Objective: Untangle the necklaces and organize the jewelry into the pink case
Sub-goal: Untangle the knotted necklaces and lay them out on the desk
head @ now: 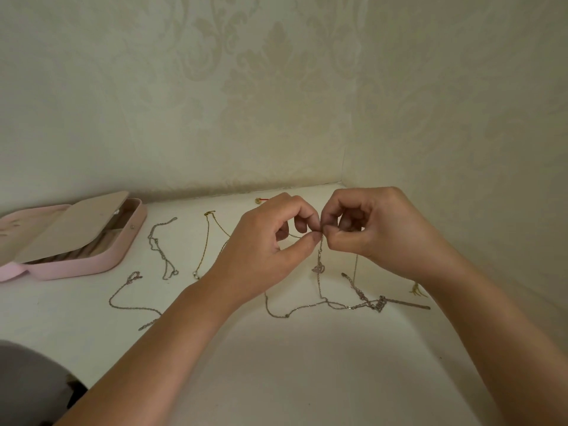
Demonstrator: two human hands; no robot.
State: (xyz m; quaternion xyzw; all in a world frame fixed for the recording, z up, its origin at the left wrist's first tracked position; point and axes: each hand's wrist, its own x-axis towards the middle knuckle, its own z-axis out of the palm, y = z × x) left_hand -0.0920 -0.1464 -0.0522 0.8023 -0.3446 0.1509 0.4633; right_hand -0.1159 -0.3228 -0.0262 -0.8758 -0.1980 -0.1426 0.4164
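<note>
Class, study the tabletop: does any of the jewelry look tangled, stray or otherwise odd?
Yes. The silver chain that the left hand and right hand pinch runs down into a tangle with other chains on the table, unlike the gold necklace lying separately. A small red-and-gold piece sits alone by the back wall.

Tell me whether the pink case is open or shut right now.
Open. The pink case has its beige inner flap lifted, and the compartments under it show.
</note>
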